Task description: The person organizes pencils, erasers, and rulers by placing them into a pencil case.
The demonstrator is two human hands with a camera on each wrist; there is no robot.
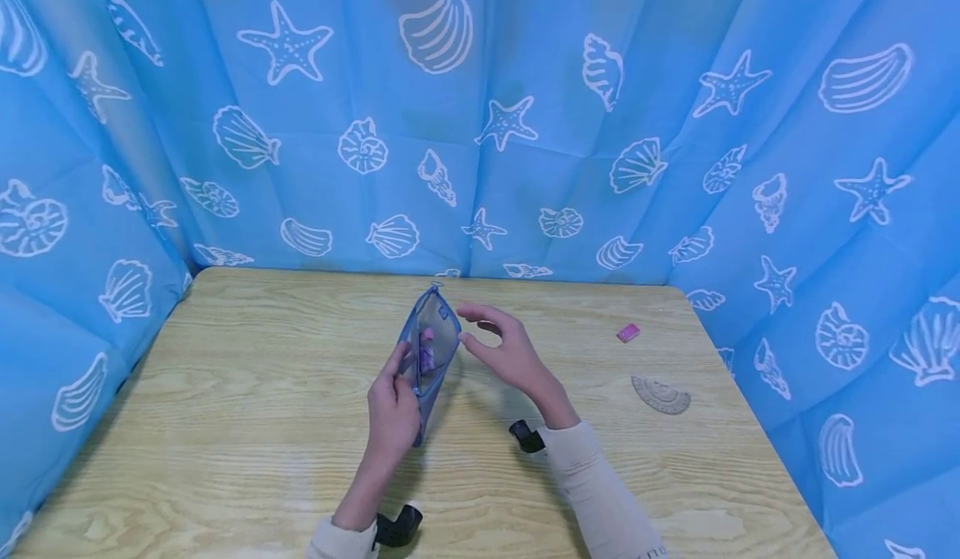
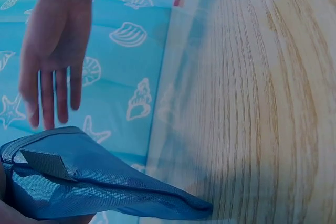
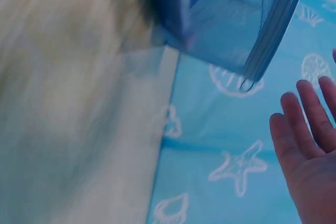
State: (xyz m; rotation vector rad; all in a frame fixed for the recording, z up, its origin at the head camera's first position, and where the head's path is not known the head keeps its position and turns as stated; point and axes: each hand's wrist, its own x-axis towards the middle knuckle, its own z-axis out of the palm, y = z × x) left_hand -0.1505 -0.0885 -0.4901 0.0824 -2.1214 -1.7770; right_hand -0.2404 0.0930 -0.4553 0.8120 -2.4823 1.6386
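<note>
My left hand (image 1: 393,409) grips a blue-grey mesh zip pouch (image 1: 438,376) by its left side, thumb at the near end of the opening. The pouch is tilted on the table with its mouth spread wide, and small pink and purple items (image 1: 427,351) show inside; their kind is unclear. In the left wrist view the mesh pouch (image 2: 105,177) has a small fabric tab on its side. Beside the pouch's right rim is my right hand (image 1: 513,355), fingers extended and slightly bent, holding nothing. The right wrist view shows its spread fingers (image 3: 310,119) near the zip edge.
On the right part of the wooden table (image 1: 247,376) lie a small pink block (image 1: 628,332), like an eraser, and a clear half-round protractor (image 1: 660,395). A blue curtain (image 1: 420,67) with white shells and starfish hangs around the table's back and sides.
</note>
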